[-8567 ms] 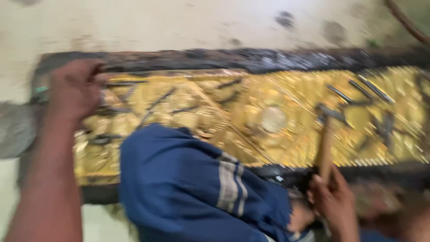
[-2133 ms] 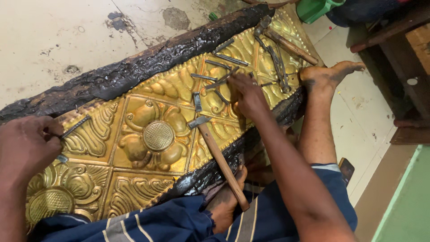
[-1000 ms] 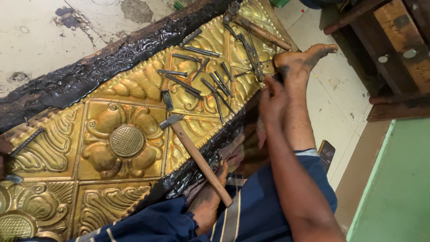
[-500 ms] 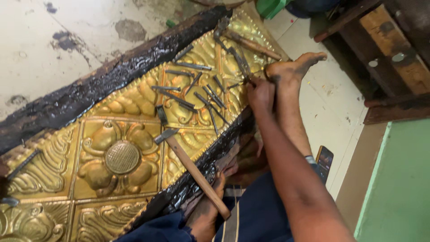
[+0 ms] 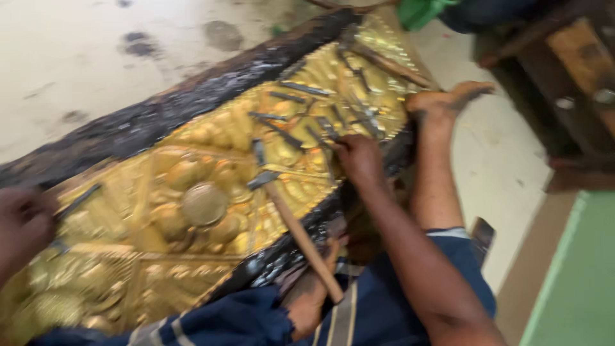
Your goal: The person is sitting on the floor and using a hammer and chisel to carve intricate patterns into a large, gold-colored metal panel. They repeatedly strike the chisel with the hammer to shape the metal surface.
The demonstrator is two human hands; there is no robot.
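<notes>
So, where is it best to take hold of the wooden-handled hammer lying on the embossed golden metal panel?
Grip the wooden-handled hammer by its free handle end, coming from the near side: that end overhangs the golden panel's blackened edge, while the metal head rests among loose chisels.

Counted here: one embossed gold panel (image 5: 211, 211) set in black pitch; one hammer (image 5: 295, 224) lying across it; roughly a dozen dark punches (image 5: 301, 88) scattered over its upper end, blur barring an exact tally. Two hands, left (image 5: 22, 221) and right (image 5: 360, 160). One bare foot (image 5: 442, 102). One green container (image 5: 426, 9) at top.
</notes>
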